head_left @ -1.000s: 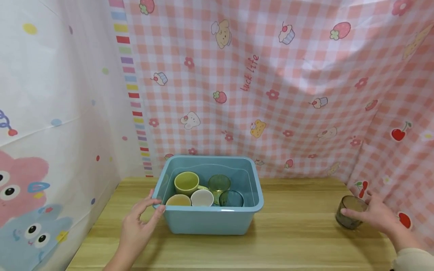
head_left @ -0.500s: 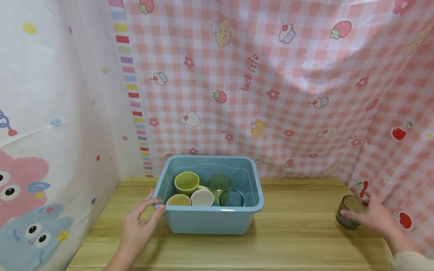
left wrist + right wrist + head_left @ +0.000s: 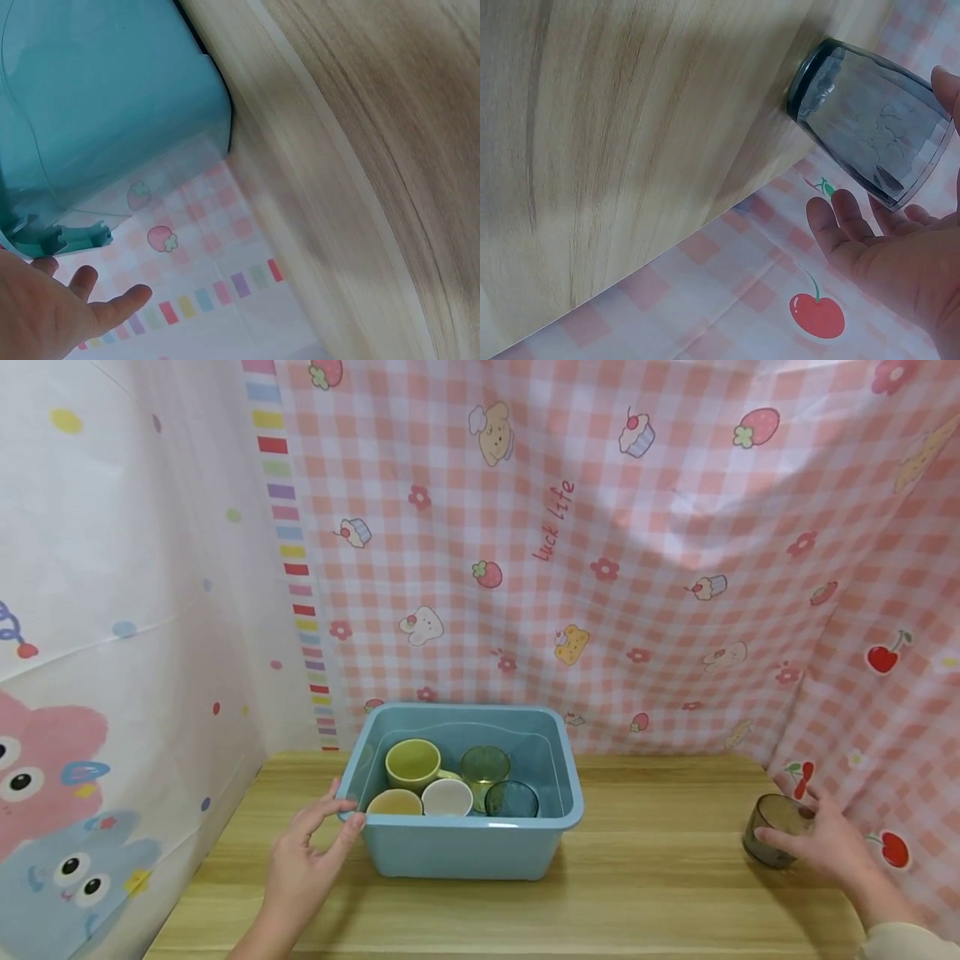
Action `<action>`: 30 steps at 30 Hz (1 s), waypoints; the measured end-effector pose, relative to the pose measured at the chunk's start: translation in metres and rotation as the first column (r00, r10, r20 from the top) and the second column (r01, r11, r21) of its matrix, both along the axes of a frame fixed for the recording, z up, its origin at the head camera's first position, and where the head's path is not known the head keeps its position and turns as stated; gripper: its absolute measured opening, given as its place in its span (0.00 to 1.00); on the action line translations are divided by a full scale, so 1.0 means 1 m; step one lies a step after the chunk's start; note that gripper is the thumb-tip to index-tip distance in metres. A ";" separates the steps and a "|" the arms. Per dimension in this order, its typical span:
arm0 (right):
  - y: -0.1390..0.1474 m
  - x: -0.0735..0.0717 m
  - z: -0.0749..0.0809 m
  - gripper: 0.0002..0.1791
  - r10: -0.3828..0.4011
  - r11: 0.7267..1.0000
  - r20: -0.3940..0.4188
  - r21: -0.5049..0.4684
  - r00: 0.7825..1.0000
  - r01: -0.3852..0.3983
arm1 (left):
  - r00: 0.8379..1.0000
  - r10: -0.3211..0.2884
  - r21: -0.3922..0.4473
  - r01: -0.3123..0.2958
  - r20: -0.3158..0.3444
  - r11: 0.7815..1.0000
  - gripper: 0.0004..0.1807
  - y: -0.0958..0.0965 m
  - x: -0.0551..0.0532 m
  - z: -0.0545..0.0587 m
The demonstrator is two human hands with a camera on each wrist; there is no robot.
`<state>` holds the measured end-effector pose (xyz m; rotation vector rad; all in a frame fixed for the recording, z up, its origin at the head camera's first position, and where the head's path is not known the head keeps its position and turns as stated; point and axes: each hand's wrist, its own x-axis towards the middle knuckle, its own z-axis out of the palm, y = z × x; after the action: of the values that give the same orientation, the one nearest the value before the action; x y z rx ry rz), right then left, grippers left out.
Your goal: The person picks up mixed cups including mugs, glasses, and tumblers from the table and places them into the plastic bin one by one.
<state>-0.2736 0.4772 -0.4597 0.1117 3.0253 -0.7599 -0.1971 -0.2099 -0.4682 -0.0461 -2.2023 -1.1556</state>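
Note:
A blue plastic bin (image 3: 465,852) stands on the wooden table with cups inside. My left hand (image 3: 303,856) pinches its near left rim corner between thumb and forefinger; in the left wrist view the other fingers (image 3: 120,309) spread loosely below the rim. Over at the right, my right hand (image 3: 828,839) holds a smoky grey-brown drinking glass (image 3: 768,839) upright, thumb on the near side. The right wrist view shows that glass (image 3: 877,124) with its base at the tabletop, the thumb at its rim and fingertips behind, some of them spread away from the wall.
Inside the bin sit a yellow-green mug (image 3: 412,764), a cream-yellow cup (image 3: 394,804), a white cup (image 3: 447,798), a green glass (image 3: 486,766) and a blue-green glass (image 3: 512,800). Pink checked cloth (image 3: 525,610) hangs along the table's back and right; white printed cloth (image 3: 150,610) hangs left.

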 end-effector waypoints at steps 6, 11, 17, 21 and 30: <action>0.003 -0.002 -0.002 0.72 0.006 1.000 0.020 -0.012 1.000 -0.006 | 1.000 -0.005 0.001 0.005 -0.020 1.000 0.10 0.000 0.001 -0.001; 0.006 -0.003 -0.003 0.71 0.010 1.000 0.004 -0.021 1.000 -0.010 | 1.000 -0.003 0.002 0.003 -0.009 1.000 0.10 0.000 0.001 -0.001; 0.007 -0.005 0.005 0.70 0.019 1.000 -0.025 -0.018 1.000 -0.020 | 1.000 0.001 0.002 -0.001 -0.004 1.000 0.10 0.000 0.000 0.000; 0.005 -0.005 0.016 0.70 0.024 1.000 -0.021 -0.009 0.999 -0.024 | 1.000 -0.002 0.010 0.002 -0.003 1.000 0.10 0.000 0.001 -0.001; 0.003 -0.003 0.036 0.72 0.012 1.000 -0.013 -0.024 1.000 -0.013 | 1.000 -0.001 0.004 0.001 -0.008 1.000 0.10 0.000 0.000 0.000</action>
<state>-0.2769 0.4807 -0.4241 0.0879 3.0250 -0.7985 -0.1969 -0.2103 -0.4687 -0.0500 -2.1936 -1.1584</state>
